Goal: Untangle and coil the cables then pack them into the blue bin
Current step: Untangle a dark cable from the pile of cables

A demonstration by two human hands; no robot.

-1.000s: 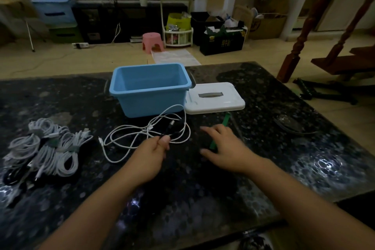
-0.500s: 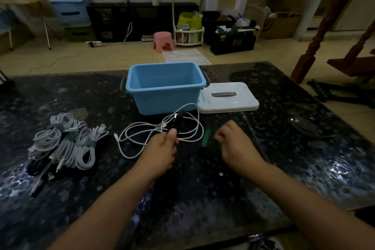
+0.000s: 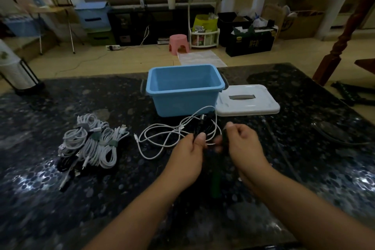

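Left hand (image 3: 187,153) pinching tangled black cable (image 3: 199,128); right hand (image 3: 242,145) gripping green strap (image 3: 216,180). Risk: snagging loose white cable (image 3: 162,138), dragging it along the worktop (image 3: 304,148).

Dark speckled stone table (image 3: 60,209) with items laid on it.
A blue bin (image 3: 183,89) is stood at the far middle, with a white lid (image 3: 248,100) laid flat just beside it. Loose white cable (image 3: 162,138) is spread before the bin. Tied cable bundles (image 3: 91,144) are piled toward the left.
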